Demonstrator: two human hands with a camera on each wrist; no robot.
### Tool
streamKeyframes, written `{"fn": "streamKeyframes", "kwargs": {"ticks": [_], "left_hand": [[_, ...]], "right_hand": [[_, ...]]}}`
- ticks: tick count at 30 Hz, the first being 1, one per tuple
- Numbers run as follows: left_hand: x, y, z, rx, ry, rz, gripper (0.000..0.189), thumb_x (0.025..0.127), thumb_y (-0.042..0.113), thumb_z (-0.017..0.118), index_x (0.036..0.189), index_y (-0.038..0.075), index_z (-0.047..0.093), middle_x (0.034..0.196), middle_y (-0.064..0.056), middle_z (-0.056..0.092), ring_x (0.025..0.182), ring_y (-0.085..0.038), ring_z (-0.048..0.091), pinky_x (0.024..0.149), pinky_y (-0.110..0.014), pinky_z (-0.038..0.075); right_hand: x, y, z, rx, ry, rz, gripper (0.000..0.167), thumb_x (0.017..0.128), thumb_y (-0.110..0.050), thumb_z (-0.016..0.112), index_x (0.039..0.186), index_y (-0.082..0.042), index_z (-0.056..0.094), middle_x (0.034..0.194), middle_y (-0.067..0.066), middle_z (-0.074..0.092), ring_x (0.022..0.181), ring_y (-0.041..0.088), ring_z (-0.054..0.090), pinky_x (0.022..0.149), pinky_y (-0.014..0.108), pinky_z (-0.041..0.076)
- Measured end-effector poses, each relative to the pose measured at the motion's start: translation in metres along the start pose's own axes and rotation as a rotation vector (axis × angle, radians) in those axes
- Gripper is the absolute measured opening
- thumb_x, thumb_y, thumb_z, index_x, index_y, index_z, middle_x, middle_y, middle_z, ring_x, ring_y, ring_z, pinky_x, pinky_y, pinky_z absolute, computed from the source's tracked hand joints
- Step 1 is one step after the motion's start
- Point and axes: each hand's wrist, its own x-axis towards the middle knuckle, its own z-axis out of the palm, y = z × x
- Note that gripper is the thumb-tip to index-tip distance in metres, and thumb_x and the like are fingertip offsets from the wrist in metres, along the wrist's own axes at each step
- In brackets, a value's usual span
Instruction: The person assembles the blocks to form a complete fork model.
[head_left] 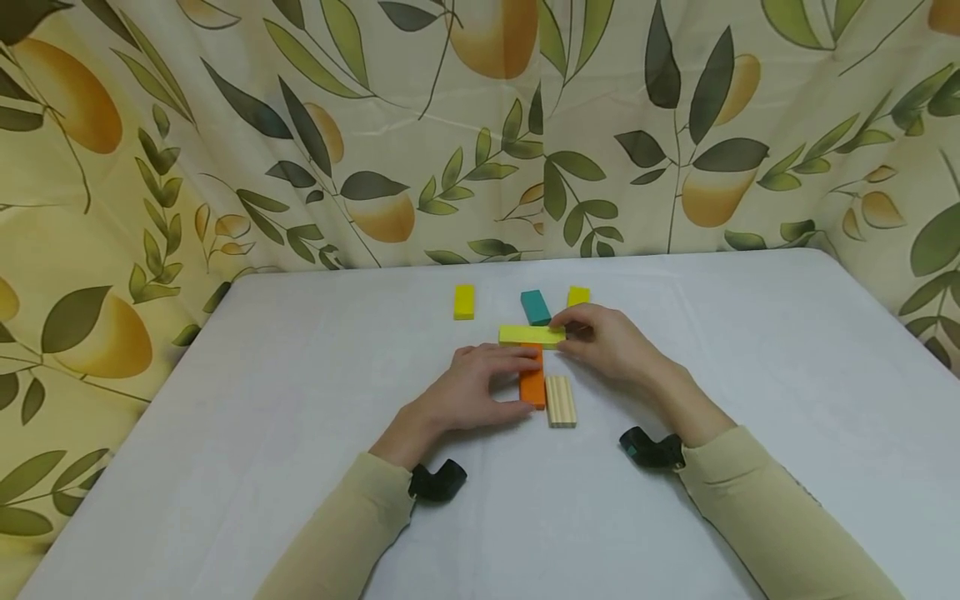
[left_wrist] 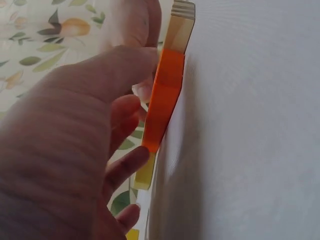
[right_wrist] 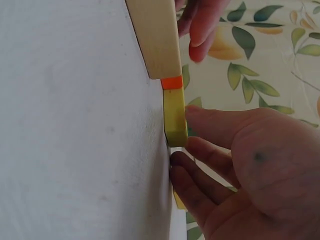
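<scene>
An orange block (head_left: 532,388) lies flat on the table with its far end against a yellow-green block (head_left: 517,335) set crosswise, like a T. My left hand (head_left: 474,387) holds the orange block, thumb by its near end and fingers over its far part. The thumb and forefinger of my right hand (head_left: 611,343) pinch the right end of the yellow-green block, also seen from its end in the right wrist view. Along the orange block's right side lies a ridged plain-wood block (head_left: 561,402), its grooved end showing in the left wrist view.
Beyond the hands lie a yellow block (head_left: 464,302) at left, a teal block (head_left: 535,307) in the middle and another yellow block (head_left: 578,295), partly behind the right hand. A white cloth (head_left: 315,400) covers the table. Fruit-patterned curtain (head_left: 465,125) hangs along the back edge.
</scene>
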Motion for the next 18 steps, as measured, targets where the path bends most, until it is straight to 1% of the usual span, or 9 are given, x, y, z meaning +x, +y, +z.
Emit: {"fn": "streamKeyframes", "kwargs": {"ticks": [5,8,10,13,18], "left_hand": [[-0.002,-0.002,-0.002,0.001,0.115,-0.003,0.042,0.091,0.033,0.074,0.131,0.019,0.069,0.135,0.010,0.062,0.131,-0.013,0.047,0.114,-0.046,0.025],[-0.001,-0.005,-0.003,0.009,0.184,0.013,0.040,0.092,0.030,0.075,0.128,0.016,0.070,0.133,0.005,0.064,0.130,-0.016,0.049,0.113,-0.046,0.028],[-0.001,-0.007,-0.004,0.001,0.217,0.015,0.039,0.091,0.029,0.075,0.127,0.016,0.070,0.133,0.003,0.064,0.129,-0.017,0.050,0.113,-0.047,0.030],[0.000,-0.009,-0.006,-0.028,0.238,0.003,0.039,0.092,0.028,0.075,0.128,0.015,0.070,0.134,0.003,0.063,0.129,-0.016,0.050,0.113,-0.045,0.031],[0.002,-0.013,-0.007,-0.065,0.234,-0.025,0.038,0.092,0.028,0.075,0.128,0.018,0.069,0.136,0.006,0.061,0.131,-0.014,0.047,0.115,-0.044,0.029]], "right_hand": [[-0.002,-0.001,-0.001,0.026,0.012,0.045,0.030,0.096,-0.010,0.068,0.126,-0.005,0.067,0.123,0.013,0.065,0.113,0.032,0.058,0.103,0.050,0.045],[-0.003,-0.003,-0.003,0.035,0.023,0.057,0.032,0.097,-0.011,0.068,0.128,-0.005,0.066,0.125,0.014,0.064,0.115,0.033,0.058,0.103,0.051,0.045],[-0.004,-0.004,-0.005,0.046,0.031,0.061,0.033,0.097,-0.012,0.067,0.129,-0.005,0.065,0.128,0.015,0.063,0.118,0.034,0.057,0.104,0.051,0.044],[-0.006,-0.005,-0.006,0.060,0.043,0.051,0.033,0.097,-0.012,0.067,0.129,-0.005,0.065,0.129,0.015,0.062,0.119,0.036,0.057,0.104,0.052,0.044],[-0.009,-0.006,-0.008,0.073,0.033,0.016,0.034,0.096,-0.013,0.069,0.128,-0.003,0.065,0.127,0.015,0.064,0.118,0.036,0.056,0.104,0.053,0.044]]}}
